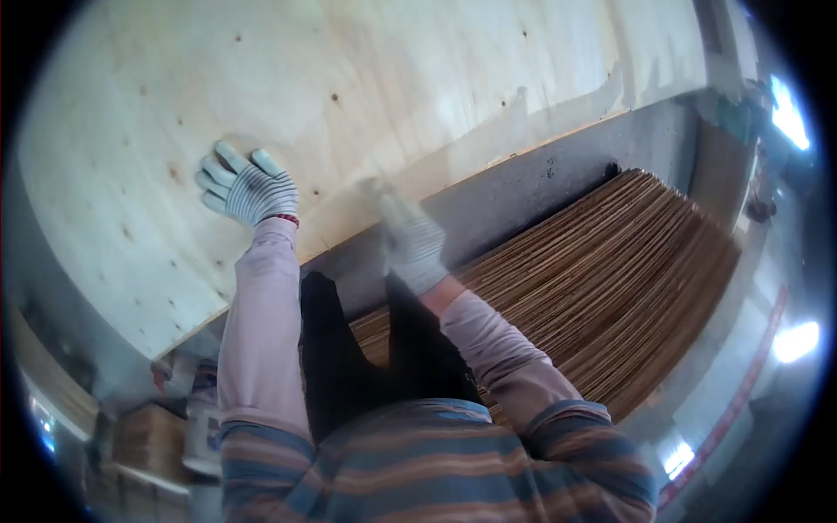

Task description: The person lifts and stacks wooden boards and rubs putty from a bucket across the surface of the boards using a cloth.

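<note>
A large pale wood sheet with small dark knots fills the upper part of the view. On its surface near the lower edge lies my left hand, in a white glove with dark stripes, its fingers spread and nothing held. My right hand, gloved too, is at the sheet's near edge; motion smears its fingers, so their pose and any hold cannot be made out.
To the right, below the sheet, is a big stack of thin brown wood sheets. A grey surface runs between them. A brown box and a white container stand at the lower left.
</note>
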Tool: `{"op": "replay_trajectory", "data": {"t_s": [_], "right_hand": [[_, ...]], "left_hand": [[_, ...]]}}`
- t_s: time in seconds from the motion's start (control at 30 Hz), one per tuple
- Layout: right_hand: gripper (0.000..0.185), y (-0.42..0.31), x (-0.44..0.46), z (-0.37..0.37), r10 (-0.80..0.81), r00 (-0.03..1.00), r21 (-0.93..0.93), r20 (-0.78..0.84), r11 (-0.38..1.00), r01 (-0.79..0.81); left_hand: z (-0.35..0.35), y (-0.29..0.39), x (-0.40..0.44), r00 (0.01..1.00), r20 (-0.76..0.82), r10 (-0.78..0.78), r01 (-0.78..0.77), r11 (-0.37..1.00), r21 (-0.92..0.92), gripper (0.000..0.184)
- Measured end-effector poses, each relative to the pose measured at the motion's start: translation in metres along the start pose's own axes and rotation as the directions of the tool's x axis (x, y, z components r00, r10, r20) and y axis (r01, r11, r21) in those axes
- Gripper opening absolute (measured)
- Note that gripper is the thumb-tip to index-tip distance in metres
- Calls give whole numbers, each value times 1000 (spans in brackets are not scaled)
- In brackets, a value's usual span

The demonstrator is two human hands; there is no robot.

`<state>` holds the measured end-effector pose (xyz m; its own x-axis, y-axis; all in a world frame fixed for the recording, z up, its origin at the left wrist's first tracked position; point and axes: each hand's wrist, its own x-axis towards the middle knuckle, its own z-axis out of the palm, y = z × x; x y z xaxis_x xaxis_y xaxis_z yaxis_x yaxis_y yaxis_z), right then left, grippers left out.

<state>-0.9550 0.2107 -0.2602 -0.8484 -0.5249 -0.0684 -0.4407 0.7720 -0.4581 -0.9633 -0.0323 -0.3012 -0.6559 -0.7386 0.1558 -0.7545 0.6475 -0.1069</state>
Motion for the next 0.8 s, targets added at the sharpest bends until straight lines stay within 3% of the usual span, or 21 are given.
{"op": "replay_trajectory", "data": {"t_s": [0.07, 0.1, 0.13, 0.17, 0.2, 0.23, 0.27, 0.3, 0.33, 0.37, 0.4, 0.47, 0.53, 0.6, 0.67, 0.73, 0.8], "right_hand": [[58, -33, 11, -9, 21, 998, 117, 52, 993, -27], [49, -36, 10, -9, 73, 997, 230, 4, 970, -72], [40, -29, 15, -10, 117, 993, 346, -31, 933, -99], [27, -31, 36, -34, 288, 941, 713, 179, 620, -326], [21, -33, 57, -58, 437, 817, 871, 376, 133, -472], [26, -20, 77, -69, 445, 857, 942, 258, 82, -326], [29, 12, 99, -52, 547, 831, 939, 98, 227, -260], [28, 54, 121, -40, 546, 838, 862, 5, 421, -280], [27, 72, 146, -47, 450, 887, 535, -105, 777, -331], [26, 89, 170, -54, 343, 915, 77, -212, 939, -334], [29, 87, 193, -52, 182, 953, 221, -243, 967, -129], [29, 64, 185, -52, 12, 999, 261, -36, 965, -2], [27, 53, 123, -40, 175, 955, -107, 239, 982, -154], [31, -17, 61, -14, 208, 978, 342, -6, 920, -193], [48, -68, -3, 26, 62, 995, 186, -84, 981, -46], [58, -133, -36, 56, 138, 990, 13, 4, 990, -138], [62, -166, -38, 71, -51, 997, -18, -60, 999, 50]], "left_hand": [[-5, -1, 0, 1000, -2, -3, 3, 1000, 30, 52], [5, -14, 3, 994, -72, 77, -85, 989, -117, 51], [10, -37, 12, 974, -44, 221, -225, 947, -229, 51], [14, -68, 21, 937, -30, 348, -338, 882, -329, 50], [15, -92, 30, 885, -35, 465, -435, 796, -421, 50], [12, -109, 32, 941, -34, 336, -329, 889, -320, 50], [14, -110, 35, 949, -66, 308, -315, 915, -252, 51], [17, -107, 35, 955, -100, 280, -294, 938, -185, 51], [19, -107, 31, 960, -129, 247, -262, 959, -112, 52], [22, -108, 31, 962, -119, 246, -261, 957, -130, 52], [21, -106, 35, 966, -93, 240, -251, 958, -140, 53], [13, -105, 32, 968, -10, 249, -247, 956, -156, 53], [18, -111, 24, 967, -19, 254, -255, 960, -118, 54], [17, -108, 38, 969, -60, 240, -246, 959, -140, 55], [15, -113, 34, 971, -41, 235, -238, 952, -193, 55], [18, -116, 32, 970, -33, 242, -244, 951, -190, 55], [6, -119, 37, 973, 27, 230, -220, 952, -213, 55]]}}
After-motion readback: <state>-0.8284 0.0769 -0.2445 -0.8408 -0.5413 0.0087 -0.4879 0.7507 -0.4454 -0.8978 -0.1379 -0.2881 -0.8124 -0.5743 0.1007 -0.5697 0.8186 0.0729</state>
